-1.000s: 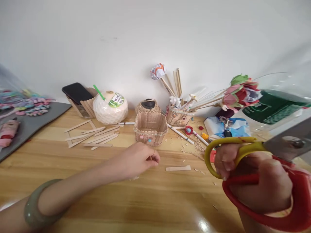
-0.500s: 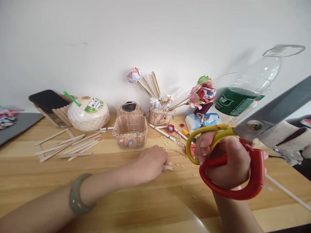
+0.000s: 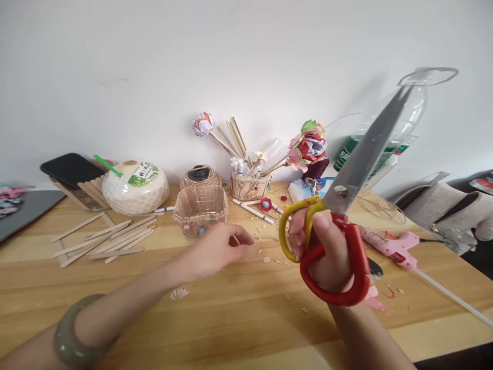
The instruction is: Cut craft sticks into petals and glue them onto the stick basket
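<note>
My right hand (image 3: 327, 246) is raised over the table, its fingers through the yellow and red handles of a big pair of scissors (image 3: 358, 154). The blades are closed and point up and to the right. My left hand (image 3: 223, 246), at the end of an arm with a green bangle (image 3: 77, 334), hovers low over the wood in front of a small basket of craft sticks (image 3: 200, 210). Its thumb and fingertips come together in a pinch; anything between them is too small to name. Small wood clippings (image 3: 266, 259) lie just right of it.
Loose craft sticks (image 3: 103, 239) lie at left, before a wrapped coconut (image 3: 134, 187) and a phone (image 3: 71, 172). Twine (image 3: 202, 177), a pen holder (image 3: 250, 186) with paper flowers and a plastic bottle (image 3: 410, 118) stand along the wall. A pink glue gun (image 3: 396, 246) lies at right.
My left hand has drawn back left from the clippings, and a wood piece by its fingertips is no longer seen there. The scissors have swung more upright and moved left, uncovering the glue gun.
</note>
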Demonstrator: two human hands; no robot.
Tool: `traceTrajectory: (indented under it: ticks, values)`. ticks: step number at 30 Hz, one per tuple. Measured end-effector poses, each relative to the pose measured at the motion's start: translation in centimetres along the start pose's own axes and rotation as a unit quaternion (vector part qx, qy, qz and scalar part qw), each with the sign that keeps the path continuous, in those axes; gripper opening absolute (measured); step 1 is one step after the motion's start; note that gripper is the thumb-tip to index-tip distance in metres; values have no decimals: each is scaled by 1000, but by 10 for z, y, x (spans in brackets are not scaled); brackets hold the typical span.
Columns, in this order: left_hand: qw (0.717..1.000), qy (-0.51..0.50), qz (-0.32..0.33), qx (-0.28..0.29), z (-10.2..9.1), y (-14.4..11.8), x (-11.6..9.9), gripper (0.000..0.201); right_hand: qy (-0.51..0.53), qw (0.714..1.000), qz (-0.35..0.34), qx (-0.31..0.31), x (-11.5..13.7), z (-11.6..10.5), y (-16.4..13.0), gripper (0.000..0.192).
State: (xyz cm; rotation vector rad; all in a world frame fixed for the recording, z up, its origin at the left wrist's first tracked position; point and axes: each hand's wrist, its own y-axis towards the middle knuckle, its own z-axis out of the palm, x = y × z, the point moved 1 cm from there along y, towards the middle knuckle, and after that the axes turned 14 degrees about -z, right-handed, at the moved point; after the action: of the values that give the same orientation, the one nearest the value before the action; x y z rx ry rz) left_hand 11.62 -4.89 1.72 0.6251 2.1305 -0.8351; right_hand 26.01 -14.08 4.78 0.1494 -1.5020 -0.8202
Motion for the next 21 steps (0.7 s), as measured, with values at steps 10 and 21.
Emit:
traceTrajectory:
  ticks: [10,21]
  values:
    - [942,-321,68,-66,-35,-38,-16,11,-77,976,82,187,-17,17,-9,40]
    - [899,-427,91,-43,-24,-46,-16,18,-157,936,75,307,-23,19,-26,43]
